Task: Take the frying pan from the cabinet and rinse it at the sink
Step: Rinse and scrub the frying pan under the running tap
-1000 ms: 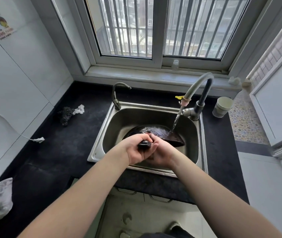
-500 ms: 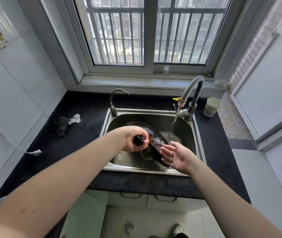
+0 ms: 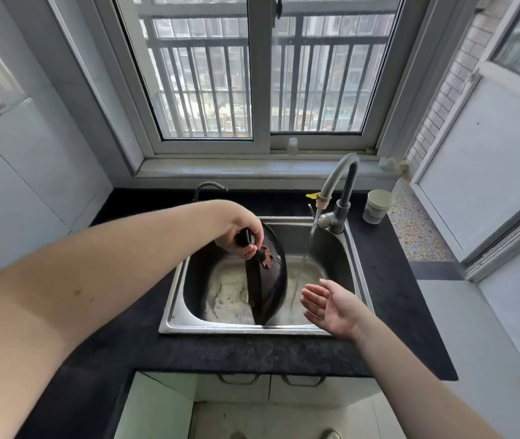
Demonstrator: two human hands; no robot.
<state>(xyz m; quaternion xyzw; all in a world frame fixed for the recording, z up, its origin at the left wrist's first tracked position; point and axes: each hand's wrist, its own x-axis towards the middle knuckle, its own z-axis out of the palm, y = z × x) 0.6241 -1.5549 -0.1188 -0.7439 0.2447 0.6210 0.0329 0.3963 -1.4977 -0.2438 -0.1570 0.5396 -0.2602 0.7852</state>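
A dark frying pan (image 3: 269,280) stands on edge inside the steel sink (image 3: 173,321), tipped almost vertical with its outer side facing right. My left hand (image 3: 241,236) grips its black handle above the basin. Water runs in a thin stream from the grey tap (image 3: 336,185) and falls just right of the pan. My right hand (image 3: 329,304) is held flat, palm up, over the sink's front right corner, close to the stream and apart from the pan.
A black counter (image 3: 252,350) surrounds the sink. A pale cup (image 3: 377,205) stands right of the tap. A second, thin spout (image 3: 209,186) rises behind my left arm. Cabinet doors with handles (image 3: 239,380) lie below. The window sill runs behind.
My right hand let go of the pan and drew off to the right, palm up. My left hand lifted the handle, tipping the pan from lying under the stream to standing on edge.
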